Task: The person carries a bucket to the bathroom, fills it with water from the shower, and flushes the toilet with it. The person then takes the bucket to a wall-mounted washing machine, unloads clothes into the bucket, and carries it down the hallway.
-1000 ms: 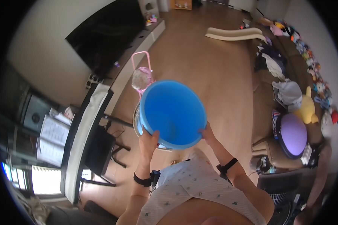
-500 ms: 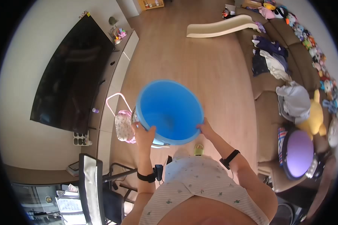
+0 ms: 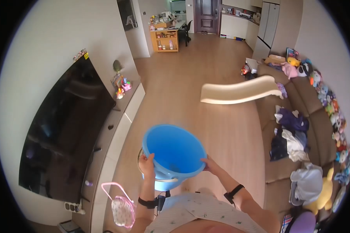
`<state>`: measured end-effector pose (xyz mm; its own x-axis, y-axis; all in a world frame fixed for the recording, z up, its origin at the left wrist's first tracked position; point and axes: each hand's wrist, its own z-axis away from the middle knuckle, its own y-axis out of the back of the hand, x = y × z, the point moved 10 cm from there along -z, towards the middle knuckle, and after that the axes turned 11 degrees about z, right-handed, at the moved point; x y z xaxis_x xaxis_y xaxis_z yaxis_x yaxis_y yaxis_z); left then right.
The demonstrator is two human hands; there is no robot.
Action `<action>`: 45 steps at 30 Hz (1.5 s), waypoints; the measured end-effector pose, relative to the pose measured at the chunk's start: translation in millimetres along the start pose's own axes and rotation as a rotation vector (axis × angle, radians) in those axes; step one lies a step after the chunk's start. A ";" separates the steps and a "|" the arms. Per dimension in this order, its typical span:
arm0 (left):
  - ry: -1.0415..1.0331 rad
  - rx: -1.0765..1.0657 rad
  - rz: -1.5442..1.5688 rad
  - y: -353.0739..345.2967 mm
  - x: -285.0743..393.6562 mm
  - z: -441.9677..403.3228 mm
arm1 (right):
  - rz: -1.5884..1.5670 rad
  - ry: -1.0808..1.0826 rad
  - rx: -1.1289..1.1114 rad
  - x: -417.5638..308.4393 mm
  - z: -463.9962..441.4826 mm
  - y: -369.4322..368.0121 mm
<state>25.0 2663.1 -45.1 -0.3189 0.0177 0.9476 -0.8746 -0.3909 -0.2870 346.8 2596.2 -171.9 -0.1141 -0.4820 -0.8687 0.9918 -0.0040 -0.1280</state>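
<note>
Blue bucket [image 3: 173, 153] has both hands [image 3: 147, 166] [image 3: 212, 166] gripping its rim.

The blue bucket [image 3: 173, 144] is held aloft at the lower centre of the view, mouth upward and tilted — the thick rim slopes down toward the right. The body is round; the inner wall darkens toward the base. A pale, curved handle [image 3: 167, 180] lies against the near outer wall.
</note>
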 end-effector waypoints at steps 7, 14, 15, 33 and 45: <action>0.042 0.089 0.233 -230.2 -50.4 -299.3 | 0.270 0.086 0.420 -120.4 -253.3 285.4; -0.042 0.119 0.301 -440.6 -50.1 -549.7 | 0.623 0.402 0.390 -453.1 -528.1 362.9; -0.062 0.106 0.351 -468.2 -43.4 -582.2 | 0.660 0.474 0.304 -508.3 -569.2 335.9; 0.040 -0.001 0.378 -903.1 -75.2 -1323.6 | 1.146 0.779 -0.251 -942.8 -1301.5 165.0; -0.050 0.054 0.504 -1104.6 -54.2 -1834.3 | 1.489 0.747 -0.386 -1199.8 -1819.5 135.2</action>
<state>338.2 4781.9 -36.5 -0.6774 -0.2286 0.6992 -0.5962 -0.3862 -0.7038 511.9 4768.1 -17.5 0.7152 0.6108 -0.3396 0.2009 0.2857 0.9370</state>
